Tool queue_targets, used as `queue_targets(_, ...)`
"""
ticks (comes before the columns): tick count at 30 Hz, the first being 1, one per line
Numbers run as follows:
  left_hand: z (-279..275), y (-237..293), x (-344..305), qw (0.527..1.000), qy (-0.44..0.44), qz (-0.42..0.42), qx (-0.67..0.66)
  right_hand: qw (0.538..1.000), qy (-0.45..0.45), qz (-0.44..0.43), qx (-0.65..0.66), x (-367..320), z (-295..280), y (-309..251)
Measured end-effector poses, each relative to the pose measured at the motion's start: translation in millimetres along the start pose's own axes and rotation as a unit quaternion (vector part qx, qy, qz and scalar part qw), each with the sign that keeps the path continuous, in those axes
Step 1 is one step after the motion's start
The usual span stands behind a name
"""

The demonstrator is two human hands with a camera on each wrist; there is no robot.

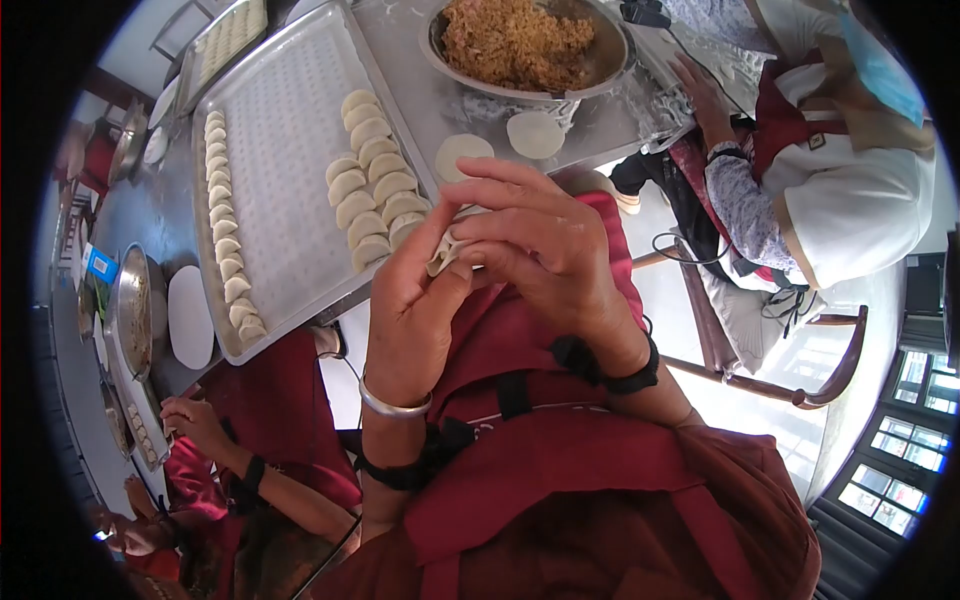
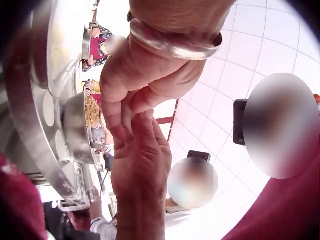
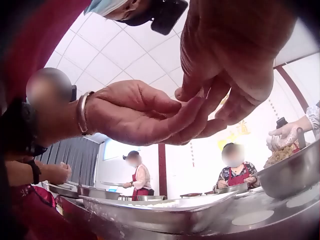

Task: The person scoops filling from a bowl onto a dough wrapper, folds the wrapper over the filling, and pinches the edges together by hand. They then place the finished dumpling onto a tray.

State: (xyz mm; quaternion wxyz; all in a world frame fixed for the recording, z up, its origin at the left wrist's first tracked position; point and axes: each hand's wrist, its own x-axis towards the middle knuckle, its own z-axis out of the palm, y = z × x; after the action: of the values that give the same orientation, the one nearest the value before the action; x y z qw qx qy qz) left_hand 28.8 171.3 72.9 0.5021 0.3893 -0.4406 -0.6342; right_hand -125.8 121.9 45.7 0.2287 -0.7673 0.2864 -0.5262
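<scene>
In the head view a small dumpling [image 1: 441, 256] of pale dough is held between my two hands, in front of my apron and just off the near corner of the tray. My left hand [image 1: 412, 312], with a silver bracelet at its wrist, grips the dumpling from the left. From the right, my right hand [image 1: 556, 240] pinches its edge with thumb and fingers. Fingers cover most of the dough. Both wrist views show the fingertips of the left hand [image 2: 150, 70] and right hand [image 3: 227, 60] meeting, with the dumpling largely hidden.
A metal tray [image 1: 285, 150] holds rows of finished dumplings [image 1: 385, 165] along both long sides. Two round wrappers [image 1: 536, 135] lie on the steel table, below a bowl [image 1: 622, 62] of filling. Other people work to the right and left; a wooden chair [image 1: 835, 365] stands at the right.
</scene>
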Motion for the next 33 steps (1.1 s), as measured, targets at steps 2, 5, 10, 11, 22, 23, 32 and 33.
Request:
queue_targets(2, -0.9, -0.5, 0.4, 0.999, 0.005, 0.014, 0.038, 1.0, 0.002, 0.014, 0.024, -0.1, 0.8, -3.8)
queue_targets(5, -1.3, -4.2, 1.8, 0.999, 0.01, 0.019, 0.038, 0.999, -0.016, 0.028, 0.035, 0.7, -2.0, -6.0)
queue_targets(10, 0.8, -2.2, 1.2, 1.0, 0.009, 0.008, 0.013, 0.99, -0.012, 0.085, 0.116, -3.1, -5.1, -5.8)
queue_targets(11, 3.4, -1.3, 1.2, 1.0, 0.014, 0.014, -0.001, 0.988, 0.003, 0.093, 0.126, -3.2, -3.7, -5.8)
queue_targets(22, 4.0, -10.5, -1.2, 0.999, 0.01, 0.045, 0.015, 0.993, 0.059, 0.051, 0.087, 0.7, 5.4, -9.6)
queue_targets(23, 3.1, -10.2, -0.6, 0.999, 0.005, 0.04, 0.016, 0.996, 0.041, 0.041, 0.068, 1.0, 2.8, -8.4)
queue_targets(32, 1.1, -3.7, -3.3, 1.0, -0.023, 0.015, 0.014, 0.991, -0.027, 0.072, 0.112, -0.9, -7.0, -9.9)
queue_targets(33, 2.4, -3.4, -3.5, 1.0, -0.016, 0.015, 0.017, 0.991, -0.029, 0.064, 0.118, -1.5, -6.2, -8.1)
